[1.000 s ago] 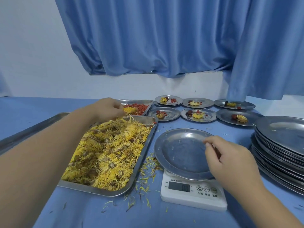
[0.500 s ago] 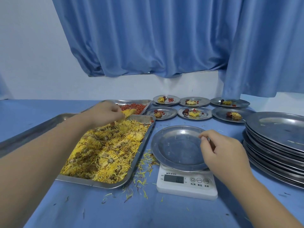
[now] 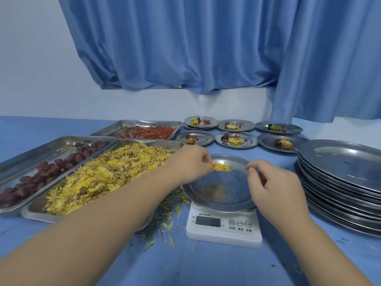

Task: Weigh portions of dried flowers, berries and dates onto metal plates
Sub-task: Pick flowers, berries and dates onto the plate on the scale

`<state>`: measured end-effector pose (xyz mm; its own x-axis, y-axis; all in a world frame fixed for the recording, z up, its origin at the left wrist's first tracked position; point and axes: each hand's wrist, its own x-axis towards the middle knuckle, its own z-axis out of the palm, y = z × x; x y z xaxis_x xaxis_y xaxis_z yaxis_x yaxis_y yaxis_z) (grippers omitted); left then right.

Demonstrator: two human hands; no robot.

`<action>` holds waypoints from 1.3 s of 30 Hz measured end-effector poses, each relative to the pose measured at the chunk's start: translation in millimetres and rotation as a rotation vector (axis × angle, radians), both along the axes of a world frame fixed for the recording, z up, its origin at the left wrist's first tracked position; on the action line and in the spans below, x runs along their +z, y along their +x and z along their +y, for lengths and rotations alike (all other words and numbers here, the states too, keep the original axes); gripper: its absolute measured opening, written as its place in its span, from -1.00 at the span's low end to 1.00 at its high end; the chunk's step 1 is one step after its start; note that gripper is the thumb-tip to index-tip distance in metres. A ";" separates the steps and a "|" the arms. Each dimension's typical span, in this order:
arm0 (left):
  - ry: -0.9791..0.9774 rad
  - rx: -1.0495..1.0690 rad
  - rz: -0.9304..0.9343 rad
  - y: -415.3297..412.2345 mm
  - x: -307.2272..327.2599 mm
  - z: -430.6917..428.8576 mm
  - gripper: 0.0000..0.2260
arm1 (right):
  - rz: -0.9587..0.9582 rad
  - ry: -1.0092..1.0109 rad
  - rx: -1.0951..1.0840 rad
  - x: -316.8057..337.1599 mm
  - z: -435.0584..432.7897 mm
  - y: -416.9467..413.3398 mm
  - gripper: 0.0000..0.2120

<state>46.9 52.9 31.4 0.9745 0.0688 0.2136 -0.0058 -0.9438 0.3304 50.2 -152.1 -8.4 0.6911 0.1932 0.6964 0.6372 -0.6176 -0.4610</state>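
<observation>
The plate (image 3: 218, 188) sits on the scale (image 3: 223, 230), trays (image 3: 35, 207) left, plate stack (image 3: 340, 162) right.

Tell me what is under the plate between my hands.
A white digital scale, whose display and buttons show in front. The metal plate hides its weighing platform. The left hand holds a dried flower above the plate.

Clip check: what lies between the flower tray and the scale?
In the head view, loose yellow petals lie scattered on the blue cloth between the flower tray and the scale; the left forearm hides part of the gap.
</observation>
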 end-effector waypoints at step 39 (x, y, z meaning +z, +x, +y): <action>-0.044 0.573 0.005 -87.6 -5.0 337.6 -0.69 | -0.315 -0.218 0.306 -18.4 141.3 -53.7 -0.76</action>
